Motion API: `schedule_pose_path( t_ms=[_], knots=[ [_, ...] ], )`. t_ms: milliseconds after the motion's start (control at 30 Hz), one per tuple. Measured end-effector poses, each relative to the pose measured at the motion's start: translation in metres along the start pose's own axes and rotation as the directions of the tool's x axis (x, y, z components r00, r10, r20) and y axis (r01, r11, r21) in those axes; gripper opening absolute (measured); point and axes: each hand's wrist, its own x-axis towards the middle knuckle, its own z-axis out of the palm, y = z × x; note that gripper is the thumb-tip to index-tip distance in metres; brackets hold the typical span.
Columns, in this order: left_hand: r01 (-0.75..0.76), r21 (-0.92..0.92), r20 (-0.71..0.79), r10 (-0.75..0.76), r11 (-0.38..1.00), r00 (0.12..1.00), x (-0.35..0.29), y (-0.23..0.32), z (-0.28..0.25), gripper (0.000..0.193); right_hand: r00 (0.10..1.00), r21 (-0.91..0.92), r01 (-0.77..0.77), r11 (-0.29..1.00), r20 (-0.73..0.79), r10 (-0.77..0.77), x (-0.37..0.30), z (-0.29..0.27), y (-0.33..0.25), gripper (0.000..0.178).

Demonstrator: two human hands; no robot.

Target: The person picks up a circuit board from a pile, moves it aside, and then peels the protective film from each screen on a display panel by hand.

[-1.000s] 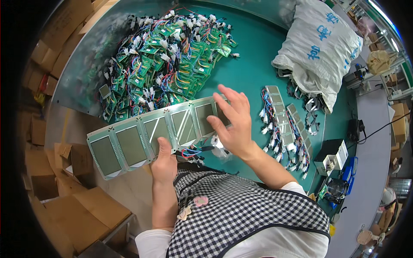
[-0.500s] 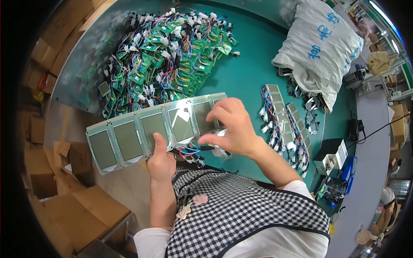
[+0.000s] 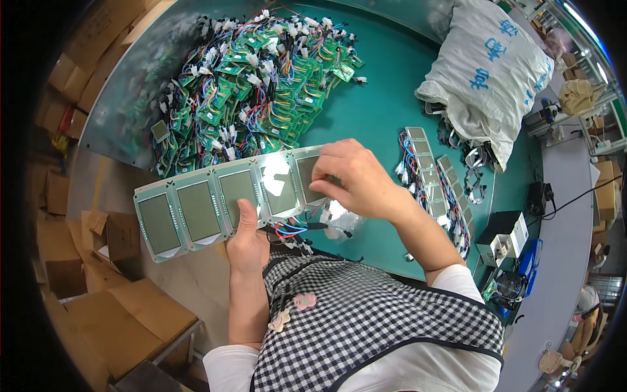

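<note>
A long panel of several circuit boards with grey LCD screens (image 3: 197, 210) lies tilted in front of me, held up over the table's near edge. My left hand (image 3: 247, 247) grips its lower edge, thumb across the front and fingers hidden behind. At the panel's right end, my right hand (image 3: 356, 178) has its thumb and fingertips pinched together over the last screens; whatever is between them is too small to make out. Red and blue wires (image 3: 292, 228) hang below the panel. A shiny clear plastic piece (image 3: 341, 221) shows under my right hand.
A heap of green circuit boards with wires and white connectors (image 3: 261, 85) covers the table's far left. More screen panels (image 3: 426, 171) lie at right, beside a white woven sack (image 3: 486, 72). A white box (image 3: 501, 238) and fan (image 3: 511, 285) stand rightward; cardboard boxes (image 3: 124, 320) are at left.
My right thumb and fingers, spread apart before, have closed into a pinch over the panel's right end. The panel has shifted only slightly; my left hand keeps its grip.
</note>
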Motion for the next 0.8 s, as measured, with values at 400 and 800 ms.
schedule_pose_path(
  t_ms=[400,800],
  knots=[
    [0.081,-0.031,0.070,-0.079,0.996,0.994,0.007,0.008,0.003,0.043,0.982,0.003,0.008,1.000,0.188,-0.009,0.000,-0.020,0.008,0.027],
    [0.161,-0.076,0.110,-0.152,0.984,0.982,0.004,0.019,-0.004,0.038,0.974,0.206,-0.179,0.962,-0.099,0.202,0.003,-0.030,0.021,0.022]
  ],
)
